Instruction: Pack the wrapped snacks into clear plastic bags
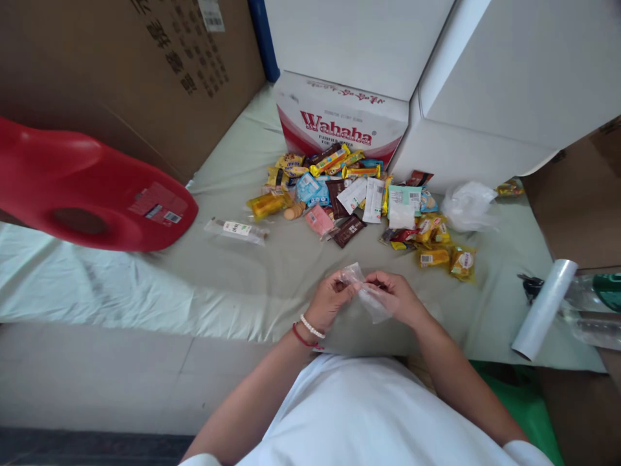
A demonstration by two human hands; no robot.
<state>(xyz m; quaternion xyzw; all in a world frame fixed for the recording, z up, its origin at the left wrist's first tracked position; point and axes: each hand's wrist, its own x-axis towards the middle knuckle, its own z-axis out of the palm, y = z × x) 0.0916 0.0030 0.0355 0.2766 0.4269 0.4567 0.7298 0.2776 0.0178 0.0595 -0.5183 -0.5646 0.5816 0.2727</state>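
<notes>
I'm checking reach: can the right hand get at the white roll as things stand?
Probably yes: nothing bulky seems to stand between the right hand and the roll, off to its right. It is gripping clear plastic, though, so may need to let go.

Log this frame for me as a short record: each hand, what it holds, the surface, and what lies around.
Left hand: pinching a clear plastic bag; white beaded bracelet at the wrist
Right hand: pinching the same bag
Surface: pale green cloth
Beyond the hands: heap of wrapped snacks, in front of a Wahaha box
Left of the heap: clear packet with a white label; farther left, red plastic container
Right of the heap: crumpled translucent bag; nearer the person, roll of clear film
</notes>
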